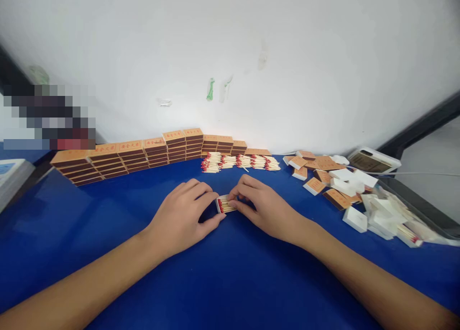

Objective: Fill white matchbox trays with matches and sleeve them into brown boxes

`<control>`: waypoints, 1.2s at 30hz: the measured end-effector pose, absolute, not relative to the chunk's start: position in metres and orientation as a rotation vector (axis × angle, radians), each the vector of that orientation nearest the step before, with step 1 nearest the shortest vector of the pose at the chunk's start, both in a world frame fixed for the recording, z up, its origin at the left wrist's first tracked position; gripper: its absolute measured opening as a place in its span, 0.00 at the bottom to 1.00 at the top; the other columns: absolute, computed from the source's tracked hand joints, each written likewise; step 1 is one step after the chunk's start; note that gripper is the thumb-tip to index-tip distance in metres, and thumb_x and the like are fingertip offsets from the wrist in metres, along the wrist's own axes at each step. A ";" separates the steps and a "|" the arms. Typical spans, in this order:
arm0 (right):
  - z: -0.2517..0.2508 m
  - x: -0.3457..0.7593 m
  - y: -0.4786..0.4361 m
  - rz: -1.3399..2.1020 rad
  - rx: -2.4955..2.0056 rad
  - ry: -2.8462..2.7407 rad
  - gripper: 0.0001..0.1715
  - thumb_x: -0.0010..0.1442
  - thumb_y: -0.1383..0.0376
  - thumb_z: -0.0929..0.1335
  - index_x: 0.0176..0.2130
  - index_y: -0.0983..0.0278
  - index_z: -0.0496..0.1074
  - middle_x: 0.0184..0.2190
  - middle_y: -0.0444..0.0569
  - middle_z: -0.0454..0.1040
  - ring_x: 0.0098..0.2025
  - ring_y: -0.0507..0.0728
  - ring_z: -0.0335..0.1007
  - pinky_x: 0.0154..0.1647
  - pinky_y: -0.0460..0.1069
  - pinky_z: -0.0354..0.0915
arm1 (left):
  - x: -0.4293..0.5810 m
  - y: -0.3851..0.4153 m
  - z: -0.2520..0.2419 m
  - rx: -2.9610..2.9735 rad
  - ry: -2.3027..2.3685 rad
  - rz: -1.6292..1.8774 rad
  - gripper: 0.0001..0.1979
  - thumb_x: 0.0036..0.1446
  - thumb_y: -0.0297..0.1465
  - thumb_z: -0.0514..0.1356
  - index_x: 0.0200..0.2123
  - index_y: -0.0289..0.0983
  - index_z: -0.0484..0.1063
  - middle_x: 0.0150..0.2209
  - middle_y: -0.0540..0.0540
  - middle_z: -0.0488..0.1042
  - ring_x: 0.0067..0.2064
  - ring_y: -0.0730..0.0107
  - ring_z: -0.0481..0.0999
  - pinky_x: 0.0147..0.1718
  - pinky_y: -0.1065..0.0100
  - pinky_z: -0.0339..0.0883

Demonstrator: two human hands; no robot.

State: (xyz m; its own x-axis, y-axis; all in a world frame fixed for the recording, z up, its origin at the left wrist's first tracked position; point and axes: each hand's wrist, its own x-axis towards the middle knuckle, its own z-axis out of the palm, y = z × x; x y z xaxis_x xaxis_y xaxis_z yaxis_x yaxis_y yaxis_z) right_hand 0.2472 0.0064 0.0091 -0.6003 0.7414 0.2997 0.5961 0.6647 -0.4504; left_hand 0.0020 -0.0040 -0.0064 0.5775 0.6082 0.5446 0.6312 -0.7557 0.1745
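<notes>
Both hands meet at the middle of the blue table (230,272). Between them lies a small white matchbox tray (224,205) filled with red-tipped matches. My left hand (181,215) pinches its left end with thumb and fingers curled. My right hand (260,203) grips the tray's right end, fingers bent over it. Just behind the hands, a loose heap of red-tipped matches (239,162) lies on the table.
A long row of stacked orange matchboxes (143,153) runs along the white wall at the back left. A pile of orange sleeves and white empty trays (345,186) covers the right side. A phone-like object (372,161) lies at the far right. A white stack (10,176) sits at the left edge.
</notes>
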 end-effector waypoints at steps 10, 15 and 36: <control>-0.014 0.281 0.069 0.002 -1.268 -2.120 0.05 0.68 0.63 0.71 0.44 0.61 0.76 0.37 0.51 0.72 0.40 0.61 0.70 0.43 0.55 0.67 | 0.002 -0.004 -0.006 -2.762 -1.101 -0.899 0.14 0.67 0.39 0.66 0.49 0.35 0.79 0.45 0.42 0.81 0.46 0.56 0.78 0.46 0.53 0.76; -0.024 0.292 0.087 -0.043 -1.263 -2.130 0.04 0.68 0.63 0.71 0.40 0.62 0.74 0.39 0.52 0.72 0.43 0.62 0.71 0.46 0.57 0.68 | 0.001 -0.005 -0.005 -2.767 -1.103 -0.886 0.14 0.68 0.39 0.65 0.49 0.35 0.79 0.45 0.42 0.81 0.46 0.56 0.78 0.46 0.53 0.76; -0.023 0.283 0.079 -0.057 -1.333 -2.191 0.04 0.69 0.63 0.69 0.40 0.61 0.71 0.39 0.52 0.72 0.44 0.63 0.71 0.45 0.56 0.66 | 0.002 -0.006 -0.005 -2.753 -1.073 -0.897 0.13 0.68 0.38 0.65 0.48 0.36 0.79 0.44 0.42 0.80 0.45 0.56 0.78 0.46 0.54 0.75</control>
State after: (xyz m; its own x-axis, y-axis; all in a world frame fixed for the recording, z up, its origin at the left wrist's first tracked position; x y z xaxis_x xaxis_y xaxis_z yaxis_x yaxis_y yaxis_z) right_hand 0.2833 0.0793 -0.0229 -0.3422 0.8039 0.4864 0.8283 0.5025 -0.2478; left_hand 0.0019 -0.0065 -0.0054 0.5903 0.6034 0.5361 0.6347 -0.7574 0.1536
